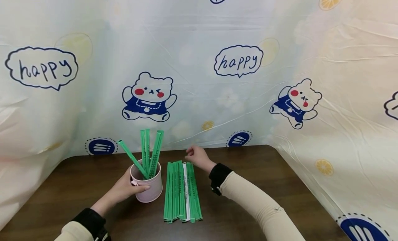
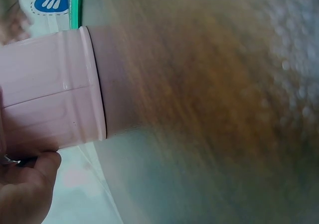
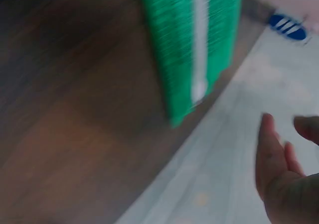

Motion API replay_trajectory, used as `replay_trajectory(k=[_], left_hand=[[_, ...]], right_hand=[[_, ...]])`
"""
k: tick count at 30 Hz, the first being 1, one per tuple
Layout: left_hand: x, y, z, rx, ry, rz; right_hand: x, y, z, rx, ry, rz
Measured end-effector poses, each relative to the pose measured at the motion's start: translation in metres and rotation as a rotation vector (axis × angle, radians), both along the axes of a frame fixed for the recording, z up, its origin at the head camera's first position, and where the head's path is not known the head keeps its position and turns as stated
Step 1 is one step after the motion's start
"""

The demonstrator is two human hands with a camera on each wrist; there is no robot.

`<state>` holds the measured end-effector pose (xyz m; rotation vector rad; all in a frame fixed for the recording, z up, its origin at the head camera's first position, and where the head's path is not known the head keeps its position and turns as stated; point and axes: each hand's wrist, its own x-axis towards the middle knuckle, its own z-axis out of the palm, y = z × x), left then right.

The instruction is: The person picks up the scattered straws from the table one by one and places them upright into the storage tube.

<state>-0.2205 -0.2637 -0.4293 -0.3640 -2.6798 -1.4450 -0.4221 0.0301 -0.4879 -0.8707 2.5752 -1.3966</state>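
My left hand (image 1: 122,188) grips a pink cup (image 1: 150,193) that stands on the table, thumb across its front. Several long, slim green sticks with dark print (image 1: 154,154) lean inside it, their tops rising well above the rim. To the cup's right lies a row of more such green sticks (image 1: 174,192), side by side, with one white stick (image 1: 187,196) among them. Beyond the far end of that row hovers my right hand (image 1: 198,157). Its thumb and fingers stand apart in the right wrist view (image 3: 286,169), holding nothing.
The dark brown wooden table (image 1: 242,206) has rounded far corners. Behind it and along the sides hangs a pale curtain (image 1: 199,95) printed with bears, orange slices and "happy" bubbles. Both wrists wear black bands (image 1: 220,177) over cream sleeves.
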Motion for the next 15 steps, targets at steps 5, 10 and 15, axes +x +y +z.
replay_trajectory(k=[5, 10, 15], left_hand=[[0.000, -0.002, 0.003, -0.025, -0.005, 0.014], [0.000, -0.002, 0.001, -0.025, -0.007, 0.012], [0.002, -0.001, -0.001, -0.010, -0.018, 0.009]], right_hand=[[0.040, 0.016, 0.041, 0.210, -0.165, -0.064], [0.078, 0.013, 0.055, 0.269, -0.193, -0.108], [0.086, 0.003, 0.045, 0.268, -0.161, -0.169]])
